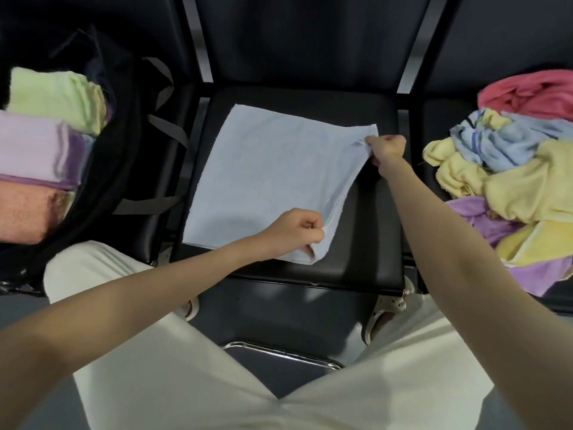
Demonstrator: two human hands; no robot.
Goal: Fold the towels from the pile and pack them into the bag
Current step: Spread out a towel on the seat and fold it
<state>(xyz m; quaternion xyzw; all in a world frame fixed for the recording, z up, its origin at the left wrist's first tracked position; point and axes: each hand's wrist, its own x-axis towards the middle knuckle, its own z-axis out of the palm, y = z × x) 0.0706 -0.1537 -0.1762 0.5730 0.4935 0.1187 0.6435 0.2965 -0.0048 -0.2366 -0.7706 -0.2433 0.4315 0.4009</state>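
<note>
A black padded seat [366, 243] is seen at the centre, set in a row with dark seats on either side and grey metal bars [414, 48] between the backrests. Below, white trousers [192, 377], light sandals [390, 308] on a dark floor [273, 308], and a chrome rail [285, 353] are seen.

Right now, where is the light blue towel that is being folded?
In the head view, the light blue towel lies on the middle black seat, between the bag on the left and the towel pile on the right.
</note>
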